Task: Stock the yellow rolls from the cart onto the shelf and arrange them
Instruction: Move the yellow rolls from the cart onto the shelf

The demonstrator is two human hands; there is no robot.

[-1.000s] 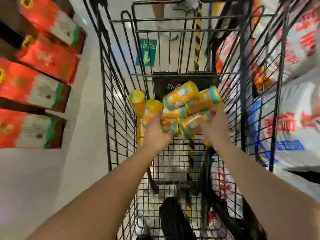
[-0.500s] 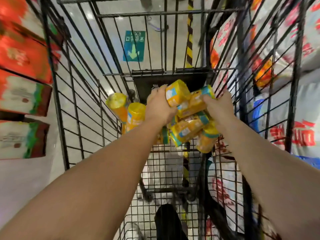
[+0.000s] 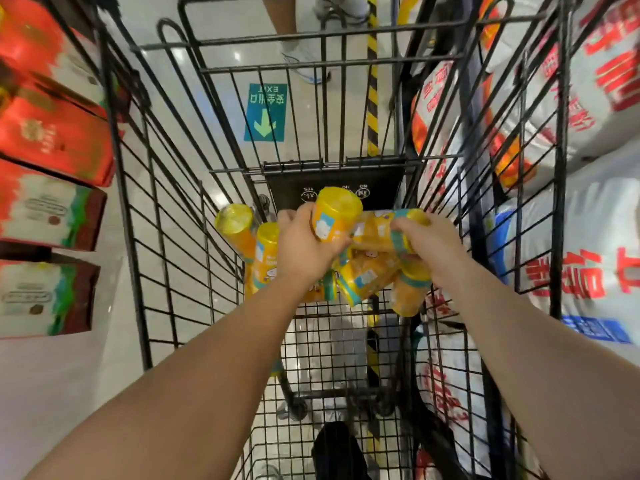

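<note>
Head view: a second ago the left hand (image 3: 304, 247) sat low at the pile's left edge. Now it curls round an upright roll (image 3: 334, 216) raised above the heap. The right hand (image 3: 429, 244) wraps a crosswise roll (image 3: 377, 232) near its teal band. Picking has begun, I judge, yet nothing has left the cart (image 3: 156, 188). The upright roll stands steep, yellow cap toward the camera. The crosswise roll's long axis runs left to right. The remaining yellow rolls (image 3: 367, 277) lie jumbled at the cart's far end, with two leaning at the left.
</note>
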